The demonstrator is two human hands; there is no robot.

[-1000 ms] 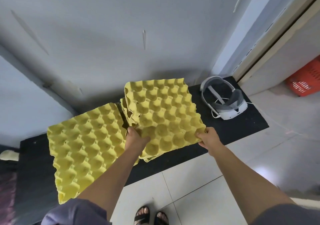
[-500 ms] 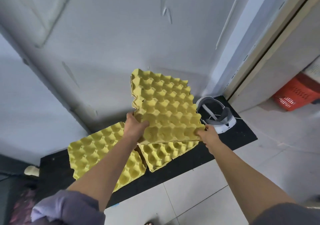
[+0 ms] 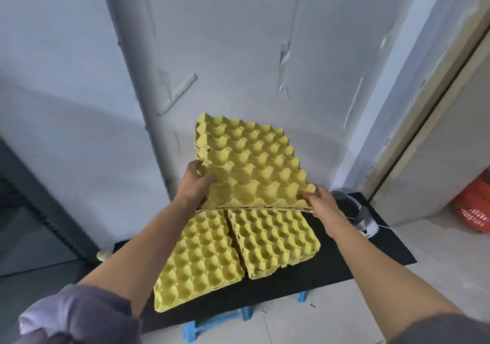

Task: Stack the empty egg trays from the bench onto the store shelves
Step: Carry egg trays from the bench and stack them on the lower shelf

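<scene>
Pale blue-grey wall (image 3: 238, 38) with peeling paint fills the view ahead. Below it a low bench topped in black (image 3: 358, 261) stands on blue legs (image 3: 212, 325) over a tiled floor (image 3: 411, 298). Both hands hold the lifted egg trays (image 3: 252, 163) (a thin bundle, judging by the layered near edge) clear above the bench. The left hand (image 3: 196, 184) grips the near-left corner with its thumb on top in a cup. The right hand (image 3: 322, 205) pinches the near-right corner. The load therefore reaches forward from both hands toward the wall, its far edge tipped up and close to the paint. All the weight hangs beyond the grip, shared about evenly between the arms.

Beneath, two more yellow stacks rest on the bench, touching side by side: the left stack (image 3: 198, 258) and the right stack (image 3: 275, 240), the latter visibly several trays thick. A white headset (image 3: 367, 224) lies on the bench just beyond the right hand. An orange basket (image 3: 474, 211) sits on the floor past the door frame (image 3: 429, 99). No shelf is clearly in view; a dark frame (image 3: 39, 211) at the left edge may be one, but I cannot tell. As I judge it, the carry calls for drawing the trays back from the wall before turning, and keeping them level enough that the bundle does not fan apart.
</scene>
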